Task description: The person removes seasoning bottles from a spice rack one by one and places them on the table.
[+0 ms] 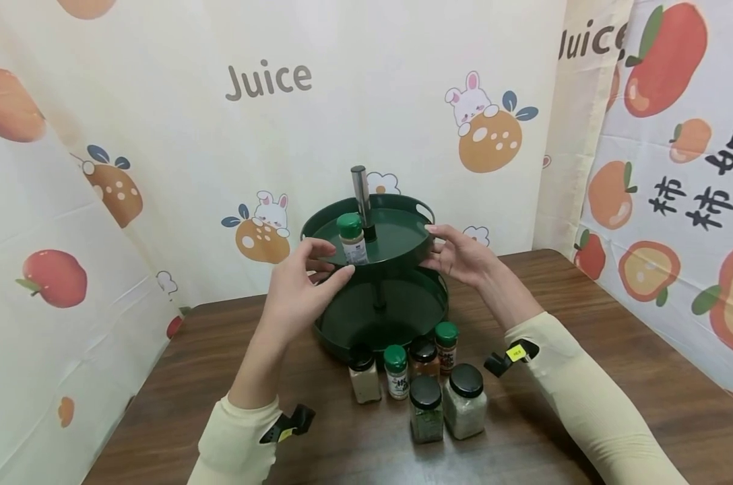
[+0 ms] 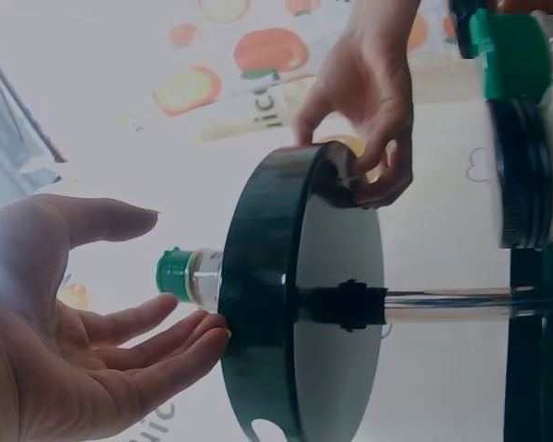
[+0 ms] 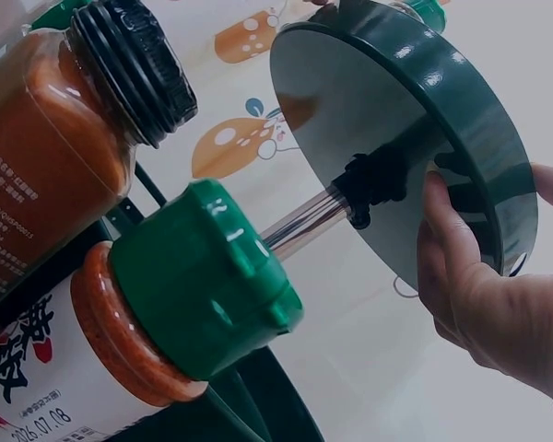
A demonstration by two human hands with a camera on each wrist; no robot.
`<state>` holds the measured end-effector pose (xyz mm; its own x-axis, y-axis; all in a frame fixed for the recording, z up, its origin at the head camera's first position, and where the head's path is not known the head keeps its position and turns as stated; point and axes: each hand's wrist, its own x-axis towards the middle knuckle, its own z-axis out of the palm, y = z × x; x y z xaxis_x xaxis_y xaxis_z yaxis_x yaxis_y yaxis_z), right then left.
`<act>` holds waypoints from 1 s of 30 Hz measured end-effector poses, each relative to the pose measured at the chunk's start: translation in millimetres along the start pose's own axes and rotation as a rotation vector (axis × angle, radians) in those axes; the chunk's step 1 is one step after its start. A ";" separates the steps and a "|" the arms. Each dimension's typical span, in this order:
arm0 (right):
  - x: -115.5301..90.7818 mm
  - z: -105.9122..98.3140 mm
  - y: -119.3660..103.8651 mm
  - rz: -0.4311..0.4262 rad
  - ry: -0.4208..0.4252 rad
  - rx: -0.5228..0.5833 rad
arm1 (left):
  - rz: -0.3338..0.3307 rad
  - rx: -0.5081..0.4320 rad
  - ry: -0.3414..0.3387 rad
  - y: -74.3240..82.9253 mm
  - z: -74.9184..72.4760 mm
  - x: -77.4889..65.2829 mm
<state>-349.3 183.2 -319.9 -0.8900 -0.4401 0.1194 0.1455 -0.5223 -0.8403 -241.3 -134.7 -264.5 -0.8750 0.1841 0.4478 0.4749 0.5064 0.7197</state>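
Observation:
A dark green two-tier round rack stands on the table, a metal post point(image 1: 360, 188) rising through its middle. On the upper tray point(image 1: 397, 232), near its front left, stands a spice bottle point(image 1: 354, 248) with a green cap. My right hand point(image 1: 466, 261) grips the right rim of that tray; in the right wrist view its fingers point(image 3: 447, 230) reach underneath. At the front left is my left hand point(image 1: 296, 289), fingers loosely extended beside the bottle. The left wrist view shows its fingertips point(image 2: 217, 333) at the tray's side wall, the thumb apart from it.
Below is the lower tray point(image 1: 366, 323). Several spice containers stand before it, including a black-capped jar point(image 1: 364, 382), a green-capped bottle point(image 1: 397, 377), a jar of green herbs point(image 1: 427, 417) and a pale-filled jar point(image 1: 465, 411). Printed curtains surround the brown wooden table point(image 1: 221, 377).

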 end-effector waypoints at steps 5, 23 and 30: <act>0.5 0.2 0.7 -0.003 -0.012 -0.002 | -0.014 -0.030 0.044 -0.9 -4.7 6.1; 2.3 -0.9 -0.5 -0.002 -0.014 -0.028 | 0.027 -0.146 0.082 -1.4 6.7 27.9; 1.3 -0.5 0.4 0.000 -0.011 -0.030 | 0.049 -0.175 0.069 -6.1 11.4 35.8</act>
<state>-350.7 182.8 -320.3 -0.8853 -0.4480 0.1250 0.1321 -0.4999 -0.8559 -276.7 -121.6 -258.9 -0.8450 0.1435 0.5152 0.5308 0.3431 0.7749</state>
